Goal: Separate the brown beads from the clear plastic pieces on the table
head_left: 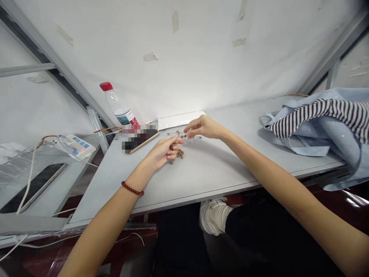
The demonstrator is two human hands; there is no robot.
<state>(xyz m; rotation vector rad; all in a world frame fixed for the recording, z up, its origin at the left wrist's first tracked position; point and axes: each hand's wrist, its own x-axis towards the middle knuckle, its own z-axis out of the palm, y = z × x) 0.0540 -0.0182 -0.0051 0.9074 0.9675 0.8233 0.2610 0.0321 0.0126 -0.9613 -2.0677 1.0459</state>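
My left hand [164, 152], a beaded red bracelet on its wrist, rests low over the table with the fingers curled in. What they hold, if anything, is hidden. Beside and partly under it lies a small heap of brown pellet-like pieces [180, 154], with one loose piece apart from the heap. My right hand [203, 127] reaches in from the right, thumb and fingers brought together in a pinch. Whatever is between its fingertips is too small to make out. Just beyond the hands, reddish-brown bits [199, 137] lie scattered on and around clear, crinkled plastic [188, 140].
A bottle with a red cap [113, 102] stands at the back left, near a phone [141, 140]. Behind the hands lies a white strip-shaped object [181, 119]. Blue and striped cloth [323, 123] covers the right side. A power strip [77, 146] and another phone [31, 188] lie at left.
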